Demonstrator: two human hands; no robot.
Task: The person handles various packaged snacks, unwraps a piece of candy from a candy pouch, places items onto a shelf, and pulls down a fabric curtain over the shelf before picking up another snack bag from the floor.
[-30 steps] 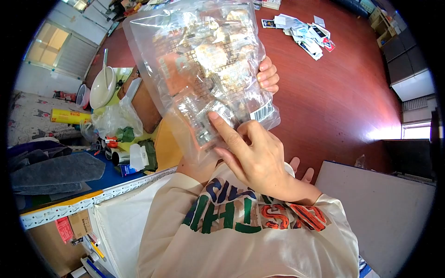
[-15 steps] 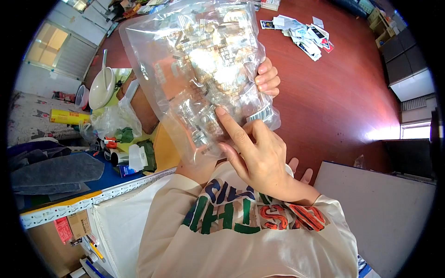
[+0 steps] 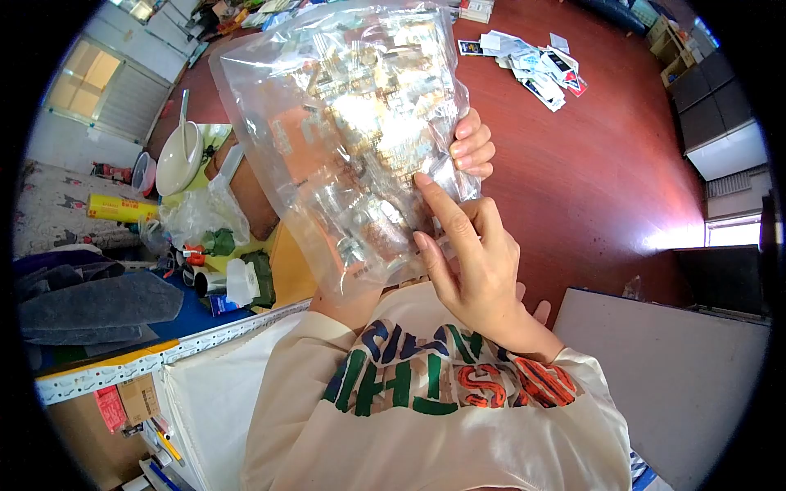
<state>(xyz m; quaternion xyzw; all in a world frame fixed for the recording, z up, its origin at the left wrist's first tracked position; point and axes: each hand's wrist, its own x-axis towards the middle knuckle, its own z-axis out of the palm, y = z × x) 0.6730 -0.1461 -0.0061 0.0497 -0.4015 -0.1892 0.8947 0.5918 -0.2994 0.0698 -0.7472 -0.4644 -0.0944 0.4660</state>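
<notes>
A large clear plastic bag [image 3: 327,155] holding several small wrapped pieces hangs tilted before me. Glare washes out much of its printing, and an orange patch shows on its left side. My left hand [image 3: 473,146] reaches behind the bag and curls its fingers round the right edge; its palm and thumb are hidden. At the bag's lower right, my right hand [image 3: 475,254] has its index finger stretched out, its tip on or just over the plastic. The thumb is apart from that finger, the other fingers are bent, and nothing is held in this hand.
A cluttered table on the left bears a cream pan [image 3: 180,159], a crumpled plastic bag [image 3: 209,213], a yellow roll [image 3: 121,208] and dark grey cloth [image 3: 106,307]. Papers [image 3: 536,65] lie heaped on the red-brown floor [image 3: 598,164]. A grey-white board [image 3: 655,368] stands at lower right.
My right hand has moved a little right, and its index fingertip has slid up and right across the bag. My left hand keeps its hold.
</notes>
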